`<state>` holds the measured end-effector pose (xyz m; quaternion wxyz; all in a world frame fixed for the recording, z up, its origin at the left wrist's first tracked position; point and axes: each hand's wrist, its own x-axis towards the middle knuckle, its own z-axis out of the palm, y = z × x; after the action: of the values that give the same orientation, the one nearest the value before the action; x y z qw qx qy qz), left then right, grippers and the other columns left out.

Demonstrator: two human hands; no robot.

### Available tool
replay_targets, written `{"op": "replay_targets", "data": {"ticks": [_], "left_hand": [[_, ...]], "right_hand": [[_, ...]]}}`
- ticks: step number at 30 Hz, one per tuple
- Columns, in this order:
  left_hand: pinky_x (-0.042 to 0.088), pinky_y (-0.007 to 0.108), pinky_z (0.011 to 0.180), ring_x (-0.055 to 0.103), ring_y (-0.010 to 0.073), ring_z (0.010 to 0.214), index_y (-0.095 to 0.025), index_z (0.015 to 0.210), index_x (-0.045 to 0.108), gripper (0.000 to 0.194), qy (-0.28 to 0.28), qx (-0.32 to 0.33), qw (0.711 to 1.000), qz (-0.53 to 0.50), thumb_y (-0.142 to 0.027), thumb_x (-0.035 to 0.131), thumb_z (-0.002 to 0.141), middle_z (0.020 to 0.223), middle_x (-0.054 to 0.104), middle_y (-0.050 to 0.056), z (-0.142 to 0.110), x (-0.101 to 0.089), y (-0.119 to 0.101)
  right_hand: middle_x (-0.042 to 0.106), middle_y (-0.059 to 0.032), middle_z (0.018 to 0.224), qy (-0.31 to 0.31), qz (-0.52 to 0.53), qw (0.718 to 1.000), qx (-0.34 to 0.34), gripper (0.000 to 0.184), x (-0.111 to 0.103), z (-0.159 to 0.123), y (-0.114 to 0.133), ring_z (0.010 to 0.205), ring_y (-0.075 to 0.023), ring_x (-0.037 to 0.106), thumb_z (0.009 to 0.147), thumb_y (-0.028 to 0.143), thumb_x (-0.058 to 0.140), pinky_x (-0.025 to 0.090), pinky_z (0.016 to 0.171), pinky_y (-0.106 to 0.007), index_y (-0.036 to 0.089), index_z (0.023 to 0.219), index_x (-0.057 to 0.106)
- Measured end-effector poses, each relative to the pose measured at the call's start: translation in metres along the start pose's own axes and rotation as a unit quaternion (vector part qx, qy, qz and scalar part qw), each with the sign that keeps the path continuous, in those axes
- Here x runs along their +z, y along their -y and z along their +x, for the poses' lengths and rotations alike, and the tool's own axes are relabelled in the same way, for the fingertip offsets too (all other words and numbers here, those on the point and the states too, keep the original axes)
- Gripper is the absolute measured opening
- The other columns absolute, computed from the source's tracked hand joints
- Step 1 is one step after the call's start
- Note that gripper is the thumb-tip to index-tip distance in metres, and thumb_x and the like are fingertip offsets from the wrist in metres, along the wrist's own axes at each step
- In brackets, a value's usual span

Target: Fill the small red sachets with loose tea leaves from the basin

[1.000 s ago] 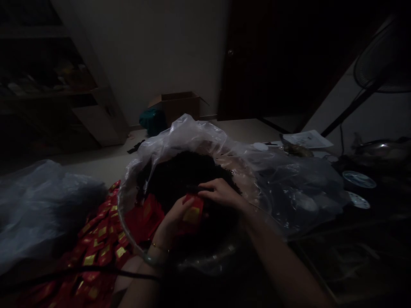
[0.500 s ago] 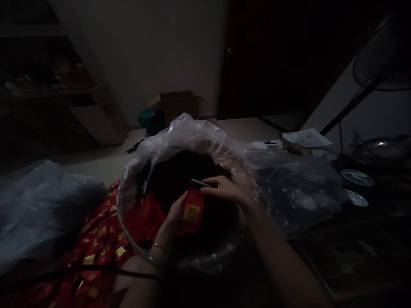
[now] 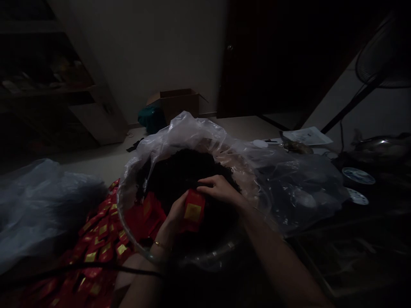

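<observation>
My left hand (image 3: 174, 217) is closed around a small red packet (image 3: 194, 211) with a gold label, held upright over a wide round container lined with clear plastic (image 3: 121, 209). At the packet's top edge, my right hand (image 3: 221, 189) pinches a thin, dark, strip-like tool (image 3: 192, 185); its exact kind is lost in the dark. Loose dark leaves, like dried tea (image 3: 183, 167), fill much of the container. More red packets (image 3: 146, 218) lie inside it on the left, near my left wrist.
A heap of red packets with gold labels (image 3: 104, 231) spreads left of the container, beside a big plastic bag (image 3: 41, 205). Clear plastic sheeting (image 3: 302, 192) covers the right side, near small patterned dishes (image 3: 358, 175). Behind stand a cardboard box (image 3: 180, 102) and a fan (image 3: 375, 64).
The strip-like tool caught light above the packet half a second ago and now looks dark and lower at its top edge. The packet's label has turned more squarely into view. Both hands keep their holds.
</observation>
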<state>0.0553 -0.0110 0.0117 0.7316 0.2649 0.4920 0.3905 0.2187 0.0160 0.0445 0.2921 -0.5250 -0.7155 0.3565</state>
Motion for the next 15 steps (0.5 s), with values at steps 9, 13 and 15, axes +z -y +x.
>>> {"op": "replay_targets", "data": {"ticks": [9, 13, 15], "left_hand": [[0.05, 0.029, 0.055, 0.063, 0.0181, 0.055, -0.015, 0.079, 0.067, 0.037, -0.019, -0.006, 1.0, -0.009, -0.051, 0.061, 0.073, 0.067, 0.069, 0.005, -0.0053, 0.0041, -0.0065], [0.05, 0.026, 0.062, 0.064, 0.0177, 0.067, -0.016, 0.082, 0.068, 0.033, -0.024, 0.099, 0.995, 0.023, -0.045, 0.069, 0.066, 0.075, 0.07, 0.004, -0.0029, 0.0031, -0.0085], [0.048, 0.024, 0.059, 0.062, 0.0165, 0.064, -0.015, 0.083, 0.068, 0.038, -0.008, 0.12, 0.992, 0.048, -0.045, 0.074, 0.06, 0.074, 0.07, 0.003, -0.002, 0.0032, -0.0093]], "right_hand": [[0.074, -0.0028, 0.096, 0.009, 0.001, 1.0, 0.001, 0.03, -0.0009, -0.0009, -0.0002, 0.082, -0.0214, 0.066, 0.077, 0.035, 0.062, 0.048, 0.072, -0.028, 0.018, 0.099, 0.073], [0.074, -0.0022, 0.096, 0.031, 0.042, 0.999, 0.005, 0.031, 0.0005, -0.0017, 0.0017, 0.084, -0.0212, 0.065, 0.077, 0.037, 0.062, 0.048, 0.073, -0.028, 0.019, 0.1, 0.073], [0.073, -0.0013, 0.096, 0.039, 0.064, 0.997, 0.012, 0.035, -0.0035, -0.002, 0.0026, 0.084, -0.0201, 0.065, 0.078, 0.04, 0.062, 0.048, 0.072, -0.026, 0.019, 0.104, 0.071]]}}
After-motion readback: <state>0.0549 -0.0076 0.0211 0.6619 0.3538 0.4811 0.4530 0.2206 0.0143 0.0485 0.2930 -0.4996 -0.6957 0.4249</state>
